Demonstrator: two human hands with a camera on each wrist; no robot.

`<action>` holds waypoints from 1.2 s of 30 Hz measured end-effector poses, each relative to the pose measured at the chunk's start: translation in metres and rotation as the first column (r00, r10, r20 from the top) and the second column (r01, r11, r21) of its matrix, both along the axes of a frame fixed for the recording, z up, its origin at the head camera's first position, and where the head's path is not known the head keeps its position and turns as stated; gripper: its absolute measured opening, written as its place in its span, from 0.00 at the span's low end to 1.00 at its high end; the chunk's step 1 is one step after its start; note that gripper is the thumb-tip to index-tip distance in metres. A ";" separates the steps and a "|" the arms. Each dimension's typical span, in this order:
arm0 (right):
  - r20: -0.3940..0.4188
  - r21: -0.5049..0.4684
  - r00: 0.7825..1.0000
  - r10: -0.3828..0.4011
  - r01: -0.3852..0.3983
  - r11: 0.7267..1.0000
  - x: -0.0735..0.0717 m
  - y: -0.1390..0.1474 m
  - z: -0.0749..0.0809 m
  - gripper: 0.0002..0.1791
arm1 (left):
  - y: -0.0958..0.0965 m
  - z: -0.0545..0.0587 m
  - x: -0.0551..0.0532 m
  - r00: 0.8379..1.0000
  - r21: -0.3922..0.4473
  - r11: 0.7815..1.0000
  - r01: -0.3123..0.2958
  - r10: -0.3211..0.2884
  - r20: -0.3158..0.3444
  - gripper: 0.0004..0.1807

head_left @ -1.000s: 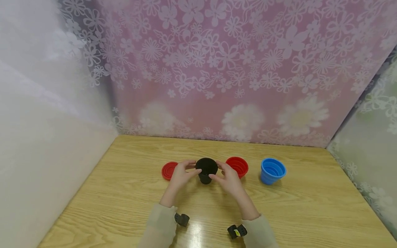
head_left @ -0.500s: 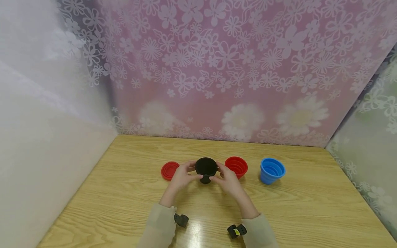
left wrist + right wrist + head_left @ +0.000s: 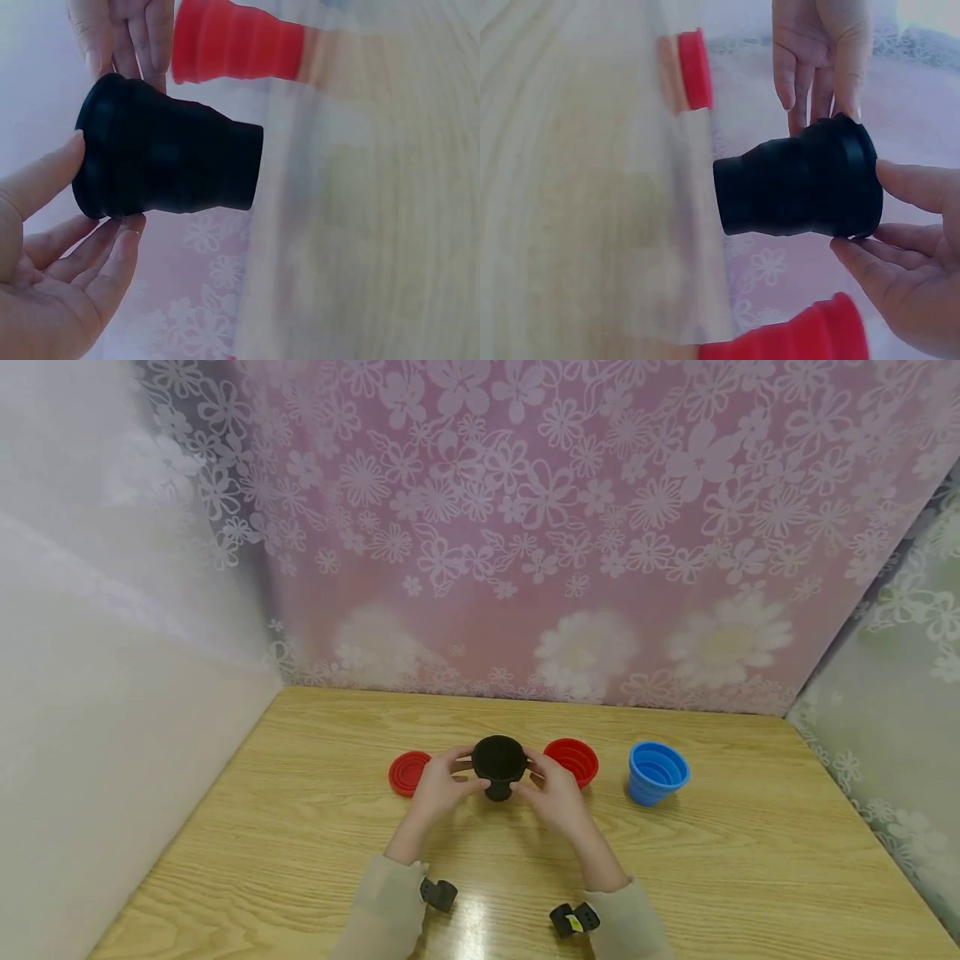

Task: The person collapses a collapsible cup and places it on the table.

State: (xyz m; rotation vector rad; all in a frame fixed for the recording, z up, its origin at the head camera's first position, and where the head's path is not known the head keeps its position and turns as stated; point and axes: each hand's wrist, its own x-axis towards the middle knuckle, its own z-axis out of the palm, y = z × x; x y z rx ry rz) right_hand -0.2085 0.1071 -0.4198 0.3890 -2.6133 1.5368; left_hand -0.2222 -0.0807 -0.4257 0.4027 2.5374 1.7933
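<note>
Both hands hold a black collapsible cup (image 3: 498,760) by its rim, with the opening facing up. My left hand (image 3: 442,789) grips it from the left, thumb at the near side of the rim and fingers behind. From the right, my right hand (image 3: 553,793) pinches the rim the same way. In the left wrist view the black cup (image 3: 169,150) shows its stepped wall drawn out, narrowing to the base. The right wrist view shows the cup (image 3: 799,184) between the thumbs and fingertips of both hands.
A red collapsible cup (image 3: 573,762) stands extended just right of the right hand. Farther right is an extended blue one (image 3: 656,772). A flattened red cup (image 3: 408,773) lies by the left hand. The wooden table (image 3: 750,843) ends at a flowered curtain (image 3: 487,568).
The black cup, its rim dipping at the near side half a second ago, is round again and sits slightly higher in the head view. Both hands stay at its rim.
</note>
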 end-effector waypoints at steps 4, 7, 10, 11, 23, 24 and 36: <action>-0.034 -0.038 0.999 -0.020 0.018 0.999 0.003 0.003 0.009 0.28 | 0.002 0.021 0.013 1.000 0.038 0.999 -0.011 0.011 0.004 0.27; -0.048 -0.066 0.998 -0.027 0.024 0.998 0.006 0.005 0.015 0.26 | 0.002 0.026 0.016 1.000 0.048 0.999 -0.019 0.019 0.002 0.26; -0.056 -0.071 0.998 -0.034 0.030 0.997 0.007 0.007 0.019 0.25 | 0.002 0.018 0.010 1.000 0.041 0.999 -0.021 0.022 -0.016 0.26; -0.059 -0.067 0.998 -0.036 0.032 0.997 0.008 0.008 0.020 0.24 | 0.002 0.015 0.009 0.999 0.037 0.999 -0.023 0.024 -0.027 0.26; -0.031 -0.047 0.996 -0.080 0.078 0.996 0.010 0.013 0.027 0.19 | 0.004 0.013 0.008 0.998 0.043 0.999 -0.030 0.032 -0.049 0.22; -0.021 -0.053 0.996 -0.082 0.081 0.995 0.010 0.014 0.027 0.19 | 0.004 0.013 0.009 0.999 0.054 0.998 -0.023 0.025 -0.044 0.22; 0.053 -0.162 0.998 -0.024 0.033 0.986 0.009 0.018 0.026 0.16 | 0.007 0.018 0.014 1.000 0.156 0.988 -0.012 0.009 0.021 0.19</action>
